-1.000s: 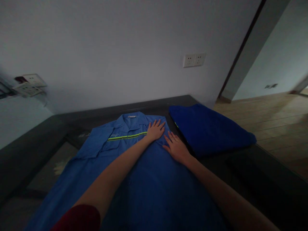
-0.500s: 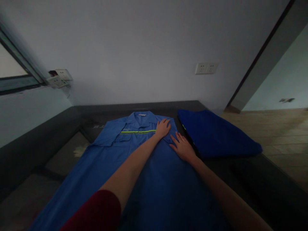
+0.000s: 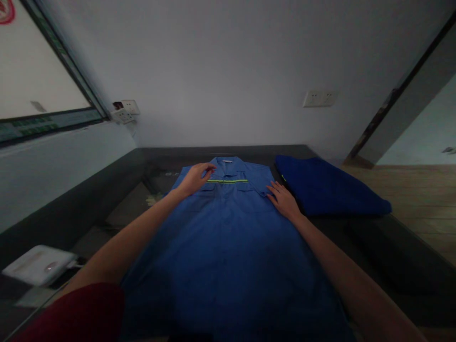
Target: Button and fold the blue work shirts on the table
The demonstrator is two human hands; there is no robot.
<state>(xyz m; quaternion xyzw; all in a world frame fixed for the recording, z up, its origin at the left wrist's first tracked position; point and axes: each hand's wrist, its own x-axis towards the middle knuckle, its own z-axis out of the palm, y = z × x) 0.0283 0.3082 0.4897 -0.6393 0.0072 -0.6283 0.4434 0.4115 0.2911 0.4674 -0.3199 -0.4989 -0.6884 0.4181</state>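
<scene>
A blue work shirt (image 3: 228,232) with a yellow-green reflective stripe (image 3: 228,181) lies flat, front up, on a dark table (image 3: 117,209), collar toward the wall. My left hand (image 3: 195,177) hovers over the shirt's left shoulder with its fingers curled and apart, holding nothing. My right hand (image 3: 284,201) lies flat on the shirt's right chest edge, fingers stretched out. A folded dark blue garment (image 3: 327,192) sits just to the right of my right hand.
A white flat object (image 3: 37,264) lies at the table's near left corner. A window (image 3: 35,80) fills the left wall, with sockets (image 3: 124,110) beside it and more sockets (image 3: 319,98) on the back wall. Wooden floor (image 3: 420,190) and a doorway are to the right.
My left hand has lifted off the shirt's right chest and crossed to its left shoulder, fingers now curled. The right hand stays flat near the same spot. The view has swung left.
</scene>
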